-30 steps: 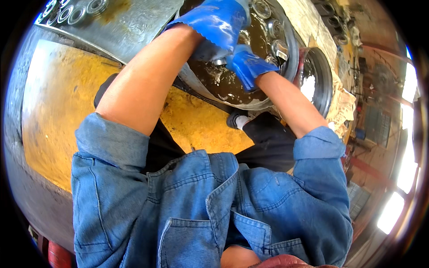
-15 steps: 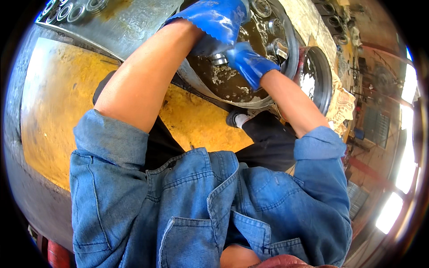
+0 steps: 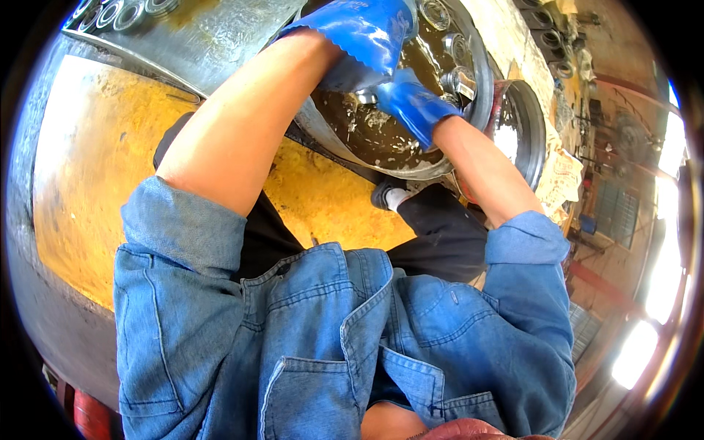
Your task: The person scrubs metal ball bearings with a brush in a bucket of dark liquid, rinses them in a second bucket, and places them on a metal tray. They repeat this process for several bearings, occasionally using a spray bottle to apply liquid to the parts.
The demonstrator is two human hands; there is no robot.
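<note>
Both my hands wear blue rubber gloves and reach over a round metal tub [image 3: 320, 128] of murky brown liquid. My left hand [image 3: 367, 33] is at the top edge, its glove bent over the tub; its fingers are hidden. Below and right of it, my right hand [image 3: 412, 104] has its fingers closed at a small shiny metal bearing [image 3: 366, 96], partly covered by the gloves. More bearings rest along the tub's right side: one ring-shaped bearing [image 3: 434, 13] near the top, another bearing [image 3: 455, 47] below it, and a bearing [image 3: 458, 81] close to my right glove.
A metal tray [image 3: 220, 44] at the upper left carries several bearing rings [image 3: 130, 15]. A second round container [image 3: 534, 136] stands right of the tub, by a crumpled printed sack [image 3: 561, 176]. Under me is a worn yellow surface [image 3: 323, 198]; my shoe [image 3: 380, 195] is near the tub.
Both gloved hands have shifted slightly right. The bearing at my right fingers has moved with them and is more covered by the gloves.
</note>
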